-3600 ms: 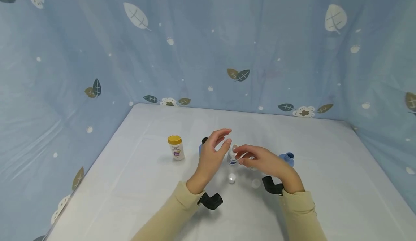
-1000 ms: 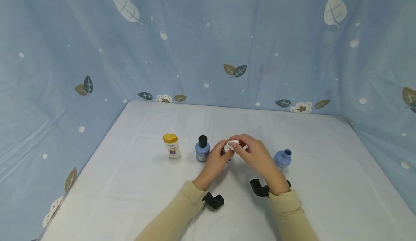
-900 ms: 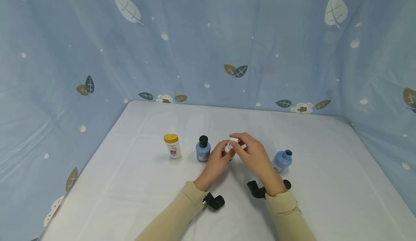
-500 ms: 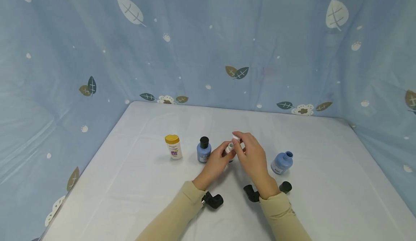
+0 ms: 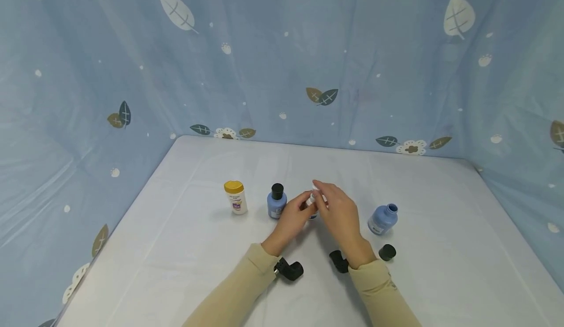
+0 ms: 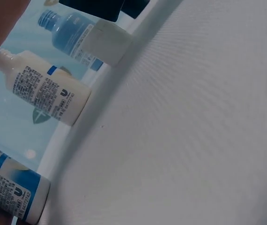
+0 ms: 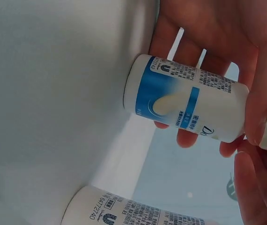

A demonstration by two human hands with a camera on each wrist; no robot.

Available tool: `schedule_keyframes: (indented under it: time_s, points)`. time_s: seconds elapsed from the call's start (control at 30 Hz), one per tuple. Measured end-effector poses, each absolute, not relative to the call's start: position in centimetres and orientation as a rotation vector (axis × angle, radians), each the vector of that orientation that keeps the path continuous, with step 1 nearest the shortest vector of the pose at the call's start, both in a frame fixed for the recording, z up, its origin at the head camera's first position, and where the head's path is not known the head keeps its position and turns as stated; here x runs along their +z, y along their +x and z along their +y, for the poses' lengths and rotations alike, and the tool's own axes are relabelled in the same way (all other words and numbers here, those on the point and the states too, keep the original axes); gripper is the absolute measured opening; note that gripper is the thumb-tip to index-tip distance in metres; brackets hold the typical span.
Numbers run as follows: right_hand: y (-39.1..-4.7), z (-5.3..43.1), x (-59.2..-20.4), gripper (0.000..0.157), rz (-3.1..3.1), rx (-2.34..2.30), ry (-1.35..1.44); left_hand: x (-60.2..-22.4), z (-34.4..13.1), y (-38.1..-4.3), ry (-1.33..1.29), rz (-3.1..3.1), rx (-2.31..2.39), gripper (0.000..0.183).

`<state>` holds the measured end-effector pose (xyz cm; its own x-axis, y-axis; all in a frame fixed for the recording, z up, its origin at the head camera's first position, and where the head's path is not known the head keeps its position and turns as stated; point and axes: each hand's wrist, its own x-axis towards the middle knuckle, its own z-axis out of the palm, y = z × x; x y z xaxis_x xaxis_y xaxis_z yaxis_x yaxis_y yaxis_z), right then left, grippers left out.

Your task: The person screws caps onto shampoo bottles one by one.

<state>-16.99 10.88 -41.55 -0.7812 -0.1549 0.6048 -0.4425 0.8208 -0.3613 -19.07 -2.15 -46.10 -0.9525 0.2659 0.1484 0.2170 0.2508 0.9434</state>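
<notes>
My left hand [image 5: 292, 219] grips a small white lotion bottle [image 7: 185, 101] with a blue label, fingers wrapped round its body. Its narrow white neck [image 5: 311, 199] shows above the thumb in the head view. Just over that neck, my right hand [image 5: 341, 214] pinches a white cap [image 5: 315, 187] between thumb and fingertips. Whether cap and neck touch is hidden by the fingers. A second white bottle [image 6: 47, 89], its neck uncapped, stands close by; in the head view the right hand hides it.
An open blue bottle [image 5: 382, 219] stands to the right, with a black cap [image 5: 387, 252] in front. Left of the hands are a blue bottle [image 5: 276, 203] with a black cap and a white bottle [image 5: 237, 200] with a yellow lid. A patterned blue curtain [image 5: 264, 62] rises behind the table.
Earlier both hands were apart from the bottle and a white cap lay on the table. Since then the left hand has gripped the bottle; the right's cap lifted off the neck and came back over it.
</notes>
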Motion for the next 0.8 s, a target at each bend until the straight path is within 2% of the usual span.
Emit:
schedule_keyframes:
  time_s: [0.2,0.8]
  points:
    - [-16.97,10.71,-41.56,0.028,-2.415,0.646,0.465,-46.12,-2.02,-18.98,0.476,2.479,1.853,0.018]
    - [-16.62,11.17,-41.10,0.030,-2.451,0.604,0.546,-46.74,-1.71,-18.95,0.395,2.504,1.904,0.020]
